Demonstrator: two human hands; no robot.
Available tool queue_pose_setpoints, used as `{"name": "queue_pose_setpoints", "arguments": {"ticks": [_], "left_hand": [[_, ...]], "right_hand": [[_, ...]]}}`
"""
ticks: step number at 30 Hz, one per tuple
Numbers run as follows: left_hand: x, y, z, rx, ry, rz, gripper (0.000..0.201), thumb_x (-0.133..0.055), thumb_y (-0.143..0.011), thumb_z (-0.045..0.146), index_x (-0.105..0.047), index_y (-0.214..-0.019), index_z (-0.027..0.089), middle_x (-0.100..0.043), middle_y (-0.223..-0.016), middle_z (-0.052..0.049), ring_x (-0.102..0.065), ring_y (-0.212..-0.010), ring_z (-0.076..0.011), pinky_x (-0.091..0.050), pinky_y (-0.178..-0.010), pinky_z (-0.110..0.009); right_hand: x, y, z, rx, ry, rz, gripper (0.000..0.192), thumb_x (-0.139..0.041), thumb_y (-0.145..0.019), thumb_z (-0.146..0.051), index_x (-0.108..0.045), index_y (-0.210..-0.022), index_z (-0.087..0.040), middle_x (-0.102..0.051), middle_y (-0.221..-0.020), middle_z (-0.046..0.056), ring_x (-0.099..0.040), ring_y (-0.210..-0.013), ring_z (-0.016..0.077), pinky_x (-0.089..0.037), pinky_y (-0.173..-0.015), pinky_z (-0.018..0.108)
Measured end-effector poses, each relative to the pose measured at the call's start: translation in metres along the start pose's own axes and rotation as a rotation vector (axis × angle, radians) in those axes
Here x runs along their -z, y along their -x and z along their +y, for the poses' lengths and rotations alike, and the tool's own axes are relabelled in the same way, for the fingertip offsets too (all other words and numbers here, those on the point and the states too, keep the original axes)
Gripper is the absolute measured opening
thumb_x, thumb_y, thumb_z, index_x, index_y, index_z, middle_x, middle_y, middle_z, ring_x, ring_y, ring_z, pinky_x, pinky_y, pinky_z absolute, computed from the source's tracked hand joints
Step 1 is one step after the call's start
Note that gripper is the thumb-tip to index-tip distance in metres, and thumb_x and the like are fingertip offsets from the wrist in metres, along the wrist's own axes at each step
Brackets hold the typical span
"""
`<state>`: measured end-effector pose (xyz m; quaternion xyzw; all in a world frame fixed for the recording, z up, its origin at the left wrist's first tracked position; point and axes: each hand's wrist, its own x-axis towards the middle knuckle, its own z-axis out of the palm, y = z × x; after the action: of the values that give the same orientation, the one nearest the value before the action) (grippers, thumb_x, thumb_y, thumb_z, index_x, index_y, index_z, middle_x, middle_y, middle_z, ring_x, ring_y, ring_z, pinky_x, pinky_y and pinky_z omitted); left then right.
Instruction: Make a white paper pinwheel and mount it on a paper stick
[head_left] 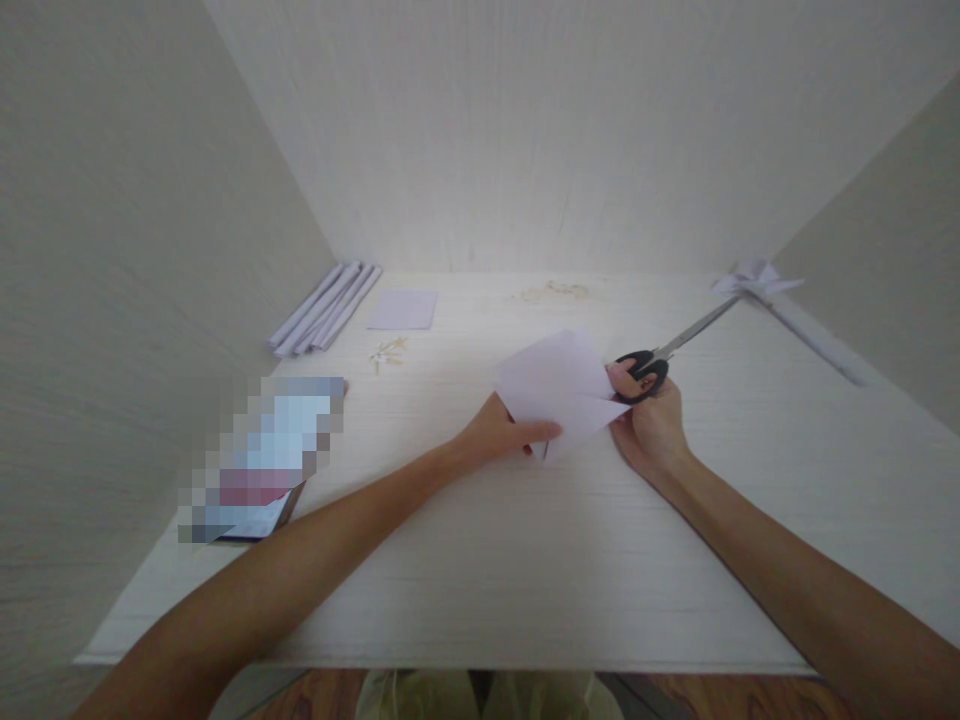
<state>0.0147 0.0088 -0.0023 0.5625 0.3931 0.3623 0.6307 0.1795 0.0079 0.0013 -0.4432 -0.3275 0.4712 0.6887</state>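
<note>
Below the pale walls [480, 130], a white table [480, 590] is seen; the clock directions are counted from the paper [559, 375] held near its middle. Between eight and nine o'clock, a screen [296, 425] is laid, its picture blurred. At ten o'clock, several paper rolls [326, 310] are placed side by side. At two o'clock, a paper flower [757, 278] on a rolled stem is laid. The paper is clamped by the left hand [506, 430], with the thumb on top. By the right hand [652, 425], the scissors [694, 333] are gripped at the black handles, and the blades are pointed to two o'clock. Whether the paper's right corner is also pinched there cannot be told. Toward ten o'clock, a small paper square [402, 310] is laid, and just below it, tiny yellowish pieces [388, 352] are scattered.
</note>
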Motion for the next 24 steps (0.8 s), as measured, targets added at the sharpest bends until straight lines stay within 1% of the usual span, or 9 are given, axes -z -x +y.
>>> {"name": "queue_pose_setpoints", "arguments": {"ticks": [2,4,6,8,10,12,15,18,24], "left_hand": [[0.000,-0.003,-0.001,-0.025,0.066,0.085,0.027,-0.068,-0.054,0.029,-0.058,-0.073,0.014,-0.059,-0.063,0.000,-0.051,-0.049,-0.0088,-0.041,-0.039,-0.019],[0.000,-0.006,-0.003,-0.055,0.141,0.176,0.027,-0.068,-0.054,0.030,-0.057,-0.074,0.014,-0.058,-0.065,0.000,-0.049,-0.048,-0.0078,-0.040,-0.038,-0.019],[0.000,-0.009,-0.003,-0.082,0.199,0.259,0.029,-0.068,-0.054,0.030,-0.058,-0.077,0.014,-0.058,-0.068,0.000,-0.049,-0.050,-0.0071,-0.039,-0.038,-0.018],[0.000,-0.012,-0.003,-0.098,0.228,0.312,0.030,-0.068,-0.055,0.030,-0.058,-0.077,0.014,-0.057,-0.069,0.001,-0.049,-0.052,-0.0068,-0.039,-0.038,-0.017],[-0.001,-0.013,-0.002,-0.104,0.230,0.339,0.029,-0.068,-0.055,0.031,-0.058,-0.075,0.014,-0.057,-0.069,0.000,-0.049,-0.052,-0.0068,-0.038,-0.038,-0.016],[-0.002,-0.013,-0.001,-0.109,0.220,0.349,0.029,-0.068,-0.055,0.032,-0.058,-0.074,0.013,-0.057,-0.068,0.000,-0.049,-0.052,-0.0069,-0.038,-0.038,-0.016],[-0.005,-0.012,0.001,-0.115,0.202,0.357,0.028,-0.067,-0.055,0.032,-0.059,-0.074,0.014,-0.058,-0.069,0.000,-0.049,-0.052,-0.0071,-0.039,-0.039,-0.017],[-0.006,-0.012,0.003,-0.114,0.157,0.388,0.025,-0.066,-0.057,0.032,-0.058,-0.072,0.014,-0.059,-0.068,0.000,-0.049,-0.051,-0.0068,-0.039,-0.040,-0.017],[-0.008,-0.008,0.006,-0.131,-0.017,0.388,0.021,-0.064,-0.060,0.033,-0.056,-0.064,0.014,-0.057,-0.057,0.001,-0.046,-0.042,-0.0057,-0.039,-0.039,-0.018]], "right_hand": [[0.000,0.000,0.000,0.026,-0.017,0.048,0.021,-0.071,-0.055,-0.023,-0.051,-0.059,-0.016,-0.054,-0.056,-0.006,-0.034,-0.036,0.0010,-0.020,-0.030,0.015],[-0.001,0.002,0.000,0.044,-0.007,0.057,0.021,-0.070,-0.057,-0.023,-0.050,-0.061,-0.016,-0.060,-0.062,-0.003,-0.035,-0.034,0.0005,-0.020,-0.029,0.015],[-0.003,0.007,0.001,0.033,0.031,0.030,0.020,-0.069,-0.058,-0.022,-0.050,-0.061,-0.016,-0.061,-0.062,-0.003,-0.035,-0.033,0.0002,-0.021,-0.029,0.014],[-0.005,0.013,0.002,-0.012,0.079,-0.032,0.021,-0.070,-0.057,-0.021,-0.051,-0.062,-0.015,-0.061,-0.060,-0.003,-0.035,-0.033,0.0004,-0.022,-0.029,0.014],[-0.007,0.020,0.004,-0.074,0.123,-0.114,0.022,-0.071,-0.056,-0.021,-0.051,-0.063,-0.016,-0.061,-0.061,-0.003,-0.037,-0.034,0.0014,-0.023,-0.029,0.015],[-0.009,0.027,0.006,-0.111,0.177,-0.192,0.023,-0.072,-0.055,-0.020,-0.052,-0.065,-0.017,-0.063,-0.064,-0.001,-0.043,-0.038,0.0035,-0.027,-0.032,0.015],[-0.009,0.033,0.008,-0.085,0.260,-0.274,0.023,-0.073,-0.053,-0.020,-0.052,-0.065,-0.017,-0.065,-0.067,0.001,-0.053,-0.052,0.0084,-0.037,-0.042,0.018],[-0.010,0.035,0.007,-0.057,0.295,-0.303,0.024,-0.073,-0.053,-0.021,-0.052,-0.065,-0.017,-0.065,-0.068,0.001,-0.055,-0.056,0.0104,-0.040,-0.048,0.021],[-0.011,0.033,0.008,-0.054,0.282,-0.296,0.025,-0.074,-0.050,-0.020,-0.052,-0.062,-0.017,-0.062,-0.063,-0.002,-0.051,-0.053,0.0087,-0.038,-0.048,0.021]]}}
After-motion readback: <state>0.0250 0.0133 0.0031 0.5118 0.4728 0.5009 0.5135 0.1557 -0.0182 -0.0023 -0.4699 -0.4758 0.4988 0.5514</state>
